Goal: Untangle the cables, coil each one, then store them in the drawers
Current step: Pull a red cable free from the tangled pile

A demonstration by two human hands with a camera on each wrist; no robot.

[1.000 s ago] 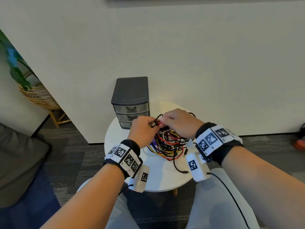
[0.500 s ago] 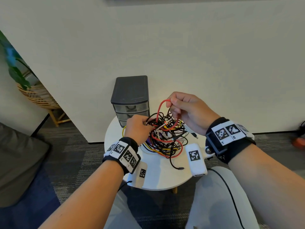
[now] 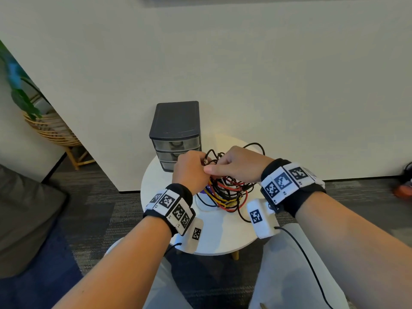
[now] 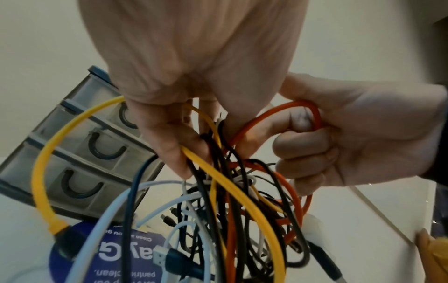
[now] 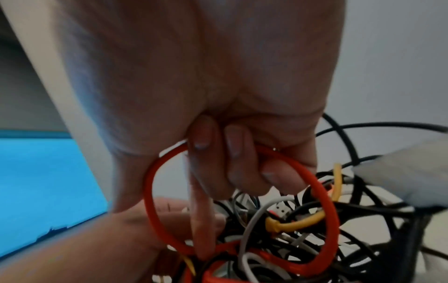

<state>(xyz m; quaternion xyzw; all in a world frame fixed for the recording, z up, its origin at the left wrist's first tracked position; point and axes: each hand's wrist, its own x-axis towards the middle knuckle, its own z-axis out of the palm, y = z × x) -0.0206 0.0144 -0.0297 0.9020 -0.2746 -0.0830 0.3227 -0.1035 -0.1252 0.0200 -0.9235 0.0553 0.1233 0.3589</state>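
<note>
A tangle of cables (image 3: 227,192), black, red, yellow and white, lies on the round white table (image 3: 214,233). My left hand (image 3: 191,168) grips a bunch of strands at the top of the tangle; in the left wrist view its fingers (image 4: 174,149) curl round yellow and black cables (image 4: 218,172). My right hand (image 3: 234,163) sits close beside it and holds a loop of the red cable (image 5: 322,201), hooked over its curled fingers (image 5: 242,172). The same red cable (image 4: 286,111) shows in the left wrist view. The grey drawer unit (image 3: 176,132) stands behind, all three drawers closed.
A blue round packet (image 4: 116,252) lies under the cables by the drawer unit (image 4: 80,157). The wall (image 3: 245,74) rises just behind the table. A wicker plant stand (image 3: 51,134) is at far left, a dark cushion (image 3: 24,219) at left, and my knees are below the table.
My right hand, which had lifted the red loop high above the tangle, has come back down beside my left hand. The tangle has sunk and the left hand has kept its grip.
</note>
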